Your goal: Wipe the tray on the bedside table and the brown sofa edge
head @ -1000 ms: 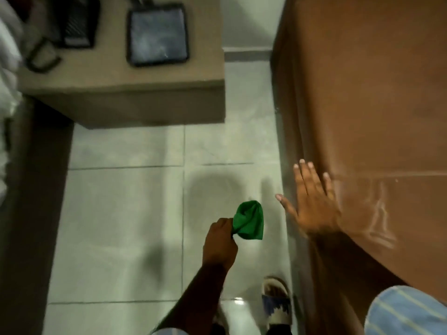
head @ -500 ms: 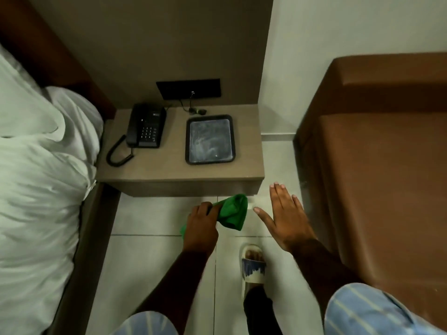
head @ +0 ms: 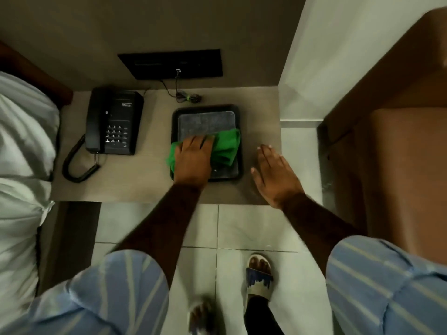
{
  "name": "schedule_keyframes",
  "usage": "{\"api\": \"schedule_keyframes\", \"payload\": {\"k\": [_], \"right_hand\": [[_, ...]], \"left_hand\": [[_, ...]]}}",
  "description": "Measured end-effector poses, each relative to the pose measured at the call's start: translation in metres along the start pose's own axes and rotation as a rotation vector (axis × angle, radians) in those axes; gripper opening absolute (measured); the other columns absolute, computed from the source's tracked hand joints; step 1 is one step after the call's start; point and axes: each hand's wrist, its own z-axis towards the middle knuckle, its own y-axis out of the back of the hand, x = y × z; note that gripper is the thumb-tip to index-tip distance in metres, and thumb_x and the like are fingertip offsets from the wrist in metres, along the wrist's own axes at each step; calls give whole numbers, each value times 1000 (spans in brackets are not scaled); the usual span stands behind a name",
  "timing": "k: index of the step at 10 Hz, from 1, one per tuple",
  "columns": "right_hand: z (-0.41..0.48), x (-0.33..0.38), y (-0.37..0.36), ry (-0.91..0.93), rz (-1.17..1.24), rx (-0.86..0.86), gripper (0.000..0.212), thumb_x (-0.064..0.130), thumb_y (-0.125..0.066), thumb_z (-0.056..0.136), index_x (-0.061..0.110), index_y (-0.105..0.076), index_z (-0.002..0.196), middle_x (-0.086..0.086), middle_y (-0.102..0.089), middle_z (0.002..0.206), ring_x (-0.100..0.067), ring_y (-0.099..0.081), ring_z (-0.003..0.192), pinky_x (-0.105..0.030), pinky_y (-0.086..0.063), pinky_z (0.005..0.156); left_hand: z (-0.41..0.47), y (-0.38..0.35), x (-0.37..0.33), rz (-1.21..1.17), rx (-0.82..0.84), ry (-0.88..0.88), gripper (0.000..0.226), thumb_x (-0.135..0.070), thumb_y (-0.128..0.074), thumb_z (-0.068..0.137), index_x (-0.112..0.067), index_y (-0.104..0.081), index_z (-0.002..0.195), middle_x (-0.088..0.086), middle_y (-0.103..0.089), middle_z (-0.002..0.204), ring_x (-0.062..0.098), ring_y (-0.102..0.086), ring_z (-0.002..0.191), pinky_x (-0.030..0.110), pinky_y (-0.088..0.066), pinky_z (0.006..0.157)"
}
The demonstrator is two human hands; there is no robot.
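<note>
A black corded telephone [head: 113, 122] sat on the left of the tabletop, its coiled cord [head: 78, 163] looping off the near-left corner. Behind it a black wall panel [head: 170, 64] carried a thin cable [head: 180, 93] — bundled where it met the top. White bedding [head: 21, 165] filled the left side. Below, pale floor tiles [head: 242, 226] showed 1 white-and-blue slide sandal [head: 259, 279] — a second was blurred.

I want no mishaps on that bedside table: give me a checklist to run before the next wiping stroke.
1. Green cloth on the tray: ok.
2. Left hand flat on the cloth: ok.
3. Right hand flat on the bedside table, off the tray: ok.
4. Telephone apart from the tray: ok.
5. Cable close behind the tray's far rim: not ok.
6. Tray's far half clean: cannot tell.
</note>
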Motion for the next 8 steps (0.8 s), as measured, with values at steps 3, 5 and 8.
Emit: {"api": "schedule_keyframes", "payload": {"k": [3,5,8], "right_hand": [[25,-18,-59,7,-182,-47,81,53,-22,101,6,-16,168,-17,-11,178,-31,-11,166,-52,-14,135],[23,-8,-2,-3,-182,148,77,51,-35,109,9,-10,168,-12,-6,179,-27,-7,167,-49,-14,137],[-79,66,272,82,303,-300,88,64,-44,101,21,-11,170,10,-4,179,0,0,164,-27,-5,136]], "left_hand": [[-7,-62,17,-247,71,-67,63,-47,-44,96,-19,-38,152,6,-35,162,27,-27,151,48,-25,123],[-3,-24,17,-189,279,-117,84,-69,-19,91,-17,-24,156,8,-21,167,25,-15,154,49,-22,125],[-6,160,16,6,132,-333,89,-69,-17,89,-11,-24,157,9,-22,167,26,-18,154,48,-17,126]]}}
